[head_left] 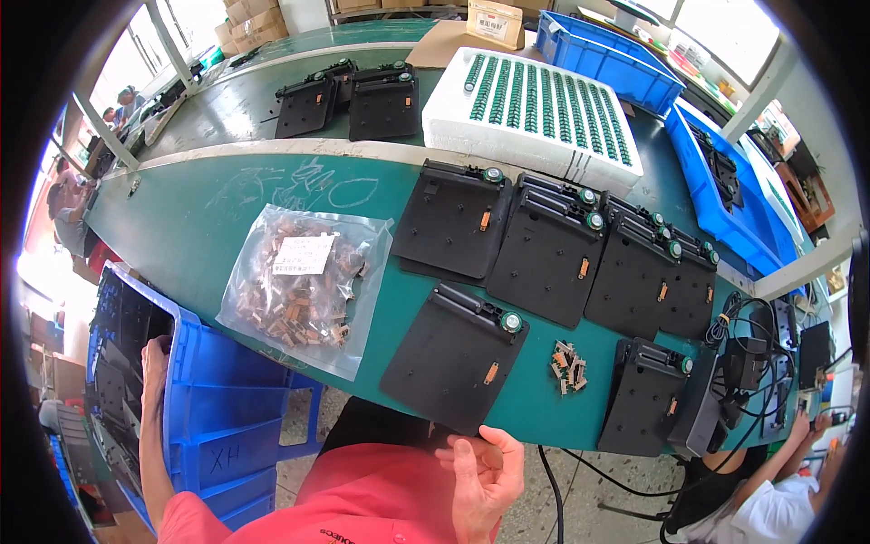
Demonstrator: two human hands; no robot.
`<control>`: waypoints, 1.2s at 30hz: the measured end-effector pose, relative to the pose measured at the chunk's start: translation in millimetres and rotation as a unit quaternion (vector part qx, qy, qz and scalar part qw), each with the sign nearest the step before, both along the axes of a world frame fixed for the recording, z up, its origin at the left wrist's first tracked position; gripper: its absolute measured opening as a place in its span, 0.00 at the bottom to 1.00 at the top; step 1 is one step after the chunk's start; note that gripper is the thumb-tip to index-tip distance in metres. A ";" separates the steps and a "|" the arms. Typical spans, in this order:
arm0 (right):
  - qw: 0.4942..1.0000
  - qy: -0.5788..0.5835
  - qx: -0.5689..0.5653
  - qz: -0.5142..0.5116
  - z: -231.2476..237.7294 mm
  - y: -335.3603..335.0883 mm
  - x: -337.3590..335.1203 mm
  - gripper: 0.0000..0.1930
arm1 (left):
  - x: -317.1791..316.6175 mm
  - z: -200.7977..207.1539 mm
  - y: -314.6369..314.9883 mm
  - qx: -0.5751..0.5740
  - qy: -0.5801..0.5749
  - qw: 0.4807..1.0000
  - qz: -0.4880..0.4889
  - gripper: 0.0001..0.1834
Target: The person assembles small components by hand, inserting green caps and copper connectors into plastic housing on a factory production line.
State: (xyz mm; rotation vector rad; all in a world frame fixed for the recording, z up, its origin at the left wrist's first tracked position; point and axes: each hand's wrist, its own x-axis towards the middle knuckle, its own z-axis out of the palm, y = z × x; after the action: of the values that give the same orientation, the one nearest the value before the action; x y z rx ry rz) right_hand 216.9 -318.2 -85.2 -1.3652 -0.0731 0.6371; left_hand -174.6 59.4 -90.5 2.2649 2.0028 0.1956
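Note:
My left hand [156,356] reaches down inside a blue crate [222,399] at the left, among black plates [116,376]. Its fingers are mostly hidden, so what they touch cannot be made out. My right hand [485,471] is raised just off the table's front edge, its fingers loosely curled and apart, with nothing visible in them. Nearest to it lies a black plate [444,358] with a hinged bar, a round green-and-silver part [511,323] and a small orange-brown connector [491,373]. Right of that plate is a small pile of loose connectors [567,367].
A clear bag of connectors [304,281] lies on the green table [181,199]. Similar black plates [544,258] stand in overlapping stacks. Behind them is a white foam tray [535,154] with rows of green parts. Black cables [770,363] and blue crates [725,190] are at the right.

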 end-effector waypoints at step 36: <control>0.996 0.075 0.038 -0.013 3.3 -2.0 19.9 0.07 | 305.6 80.6 -217.9 -0.265 -0.237 0.823 -0.442 0.36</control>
State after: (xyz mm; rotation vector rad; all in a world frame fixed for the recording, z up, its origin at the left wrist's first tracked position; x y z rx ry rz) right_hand 236.8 -320.2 -81.8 -1.2389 0.0409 0.7053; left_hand 131.0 -158.5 -9.9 2.1880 0.5415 0.0773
